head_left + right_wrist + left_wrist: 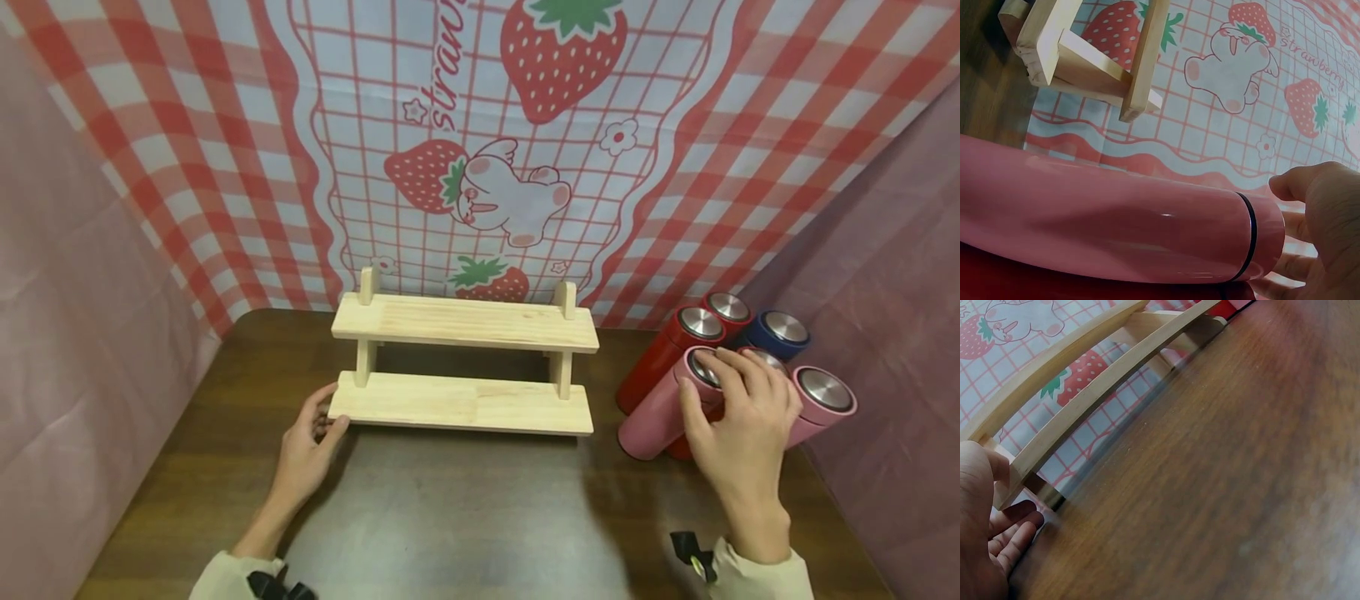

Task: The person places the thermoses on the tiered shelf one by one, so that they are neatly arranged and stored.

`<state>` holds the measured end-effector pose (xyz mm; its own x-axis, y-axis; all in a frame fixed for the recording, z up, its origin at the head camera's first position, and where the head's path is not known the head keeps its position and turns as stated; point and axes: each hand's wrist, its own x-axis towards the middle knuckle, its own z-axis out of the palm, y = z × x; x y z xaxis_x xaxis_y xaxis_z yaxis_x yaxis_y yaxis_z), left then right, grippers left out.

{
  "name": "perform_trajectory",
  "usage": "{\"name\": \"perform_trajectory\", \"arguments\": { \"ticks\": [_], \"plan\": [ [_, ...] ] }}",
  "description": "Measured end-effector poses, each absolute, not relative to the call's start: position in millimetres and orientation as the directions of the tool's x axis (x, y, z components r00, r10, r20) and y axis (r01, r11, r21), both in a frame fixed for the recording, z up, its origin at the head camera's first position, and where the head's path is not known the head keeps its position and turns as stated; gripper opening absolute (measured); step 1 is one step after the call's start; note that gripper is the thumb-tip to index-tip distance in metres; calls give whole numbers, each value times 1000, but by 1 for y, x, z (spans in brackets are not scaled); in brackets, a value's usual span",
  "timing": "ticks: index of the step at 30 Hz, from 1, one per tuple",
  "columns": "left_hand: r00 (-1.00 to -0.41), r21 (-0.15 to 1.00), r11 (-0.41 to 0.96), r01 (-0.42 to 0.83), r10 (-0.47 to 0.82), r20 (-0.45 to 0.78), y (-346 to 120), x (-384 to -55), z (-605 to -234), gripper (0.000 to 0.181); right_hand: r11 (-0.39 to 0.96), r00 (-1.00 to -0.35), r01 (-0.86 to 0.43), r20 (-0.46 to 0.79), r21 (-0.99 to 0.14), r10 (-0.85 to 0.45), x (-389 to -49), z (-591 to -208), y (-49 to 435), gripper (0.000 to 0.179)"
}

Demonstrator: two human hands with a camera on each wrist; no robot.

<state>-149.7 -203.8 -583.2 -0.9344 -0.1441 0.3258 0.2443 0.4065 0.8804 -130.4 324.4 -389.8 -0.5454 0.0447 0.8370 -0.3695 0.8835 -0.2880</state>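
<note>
A two-tier wooden shelf (459, 402) stands on the table in the head view. My left hand (309, 437) pinches the left end of its lower board, the thumb at the front edge. In the left wrist view the other fingers (1017, 540) curl beneath that board end. Over on the right, my right hand (742, 417) hovers at the lid of a pink thermos bottle (651, 421), its thumb (1291, 182) apart from the lid in the right wrist view. Behind and beneath this hand stand more bottles, one mostly covered by it.
Close around the right hand are red bottles (663, 350), a blue bottle (782, 330) and a second pink bottle (823, 404). A strawberry-print cloth (480, 108) hangs behind the shelf. Pink curtains flank the brown table (450, 508) on both sides.
</note>
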Motion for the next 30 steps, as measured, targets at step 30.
{"name": "perform_trajectory", "arguments": {
  "ticks": [30],
  "plan": [
    [-928, 848, 467, 251, -135, 348, -209, -154, -595, 54, 887, -621, -338, 783, -314, 40, -128, -389, 329, 42]
  ]
}}
